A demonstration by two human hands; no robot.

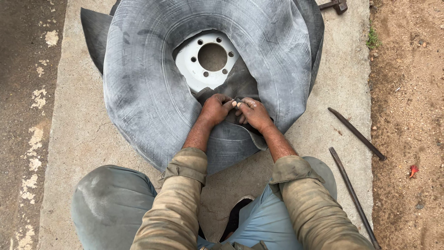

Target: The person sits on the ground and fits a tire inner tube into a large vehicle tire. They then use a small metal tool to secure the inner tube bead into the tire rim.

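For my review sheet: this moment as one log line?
left hand pinching inner tube | right hand pinching it too | white wheel beneath | two iron bars aside

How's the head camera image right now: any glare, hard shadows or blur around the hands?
Head view: soft, even daylight, no hard shadows or glare; left hand, right hand and inner tube are sharp; slight wide-angle stretch at the edges.
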